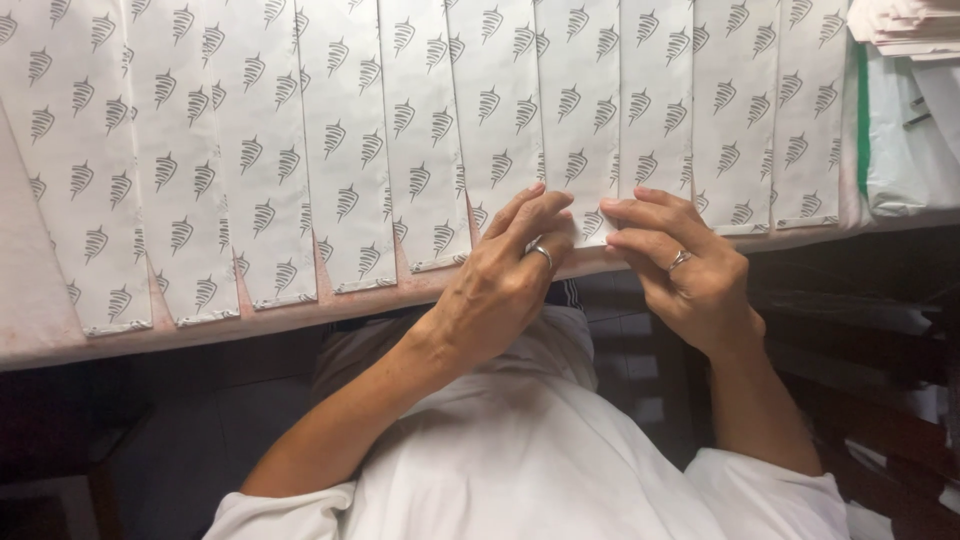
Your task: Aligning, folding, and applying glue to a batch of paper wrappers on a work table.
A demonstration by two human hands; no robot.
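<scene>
Looking down from head height, the view takes in a row of long white paper bags (345, 150) lying flat and overlapping side by side across a pale tabletop (40, 320). Each bag is a narrow upright strip printed with a repeating grey leaf-like emblem, and each has a folded bottom edge nearest the viewer. Thin wedges of pinkish surface show between the lower ends of the bags.

Both hands meet at the bottom edge of one bag (590, 120), right of centre in the row. The left hand (505, 280) has its fingers bent and its fingertips pressed on the lower edge of that bag; a ring sits on one finger. The right hand (685, 270), also ringed, has fingers extended leftward, their tips touching the same edge just beside the left fingertips. The two hands sit close together, nearly touching; whether they pinch the paper or merely press it flat is hard to tell from this angle.

At top right, a stack of white sheets (905, 25) lies above a pale plastic-wrapped bundle with a green edge (905, 150). Below the tabletop, a white garment (520, 460) covers the person's body, and dark shelving (860, 330) holds papers at right.
</scene>
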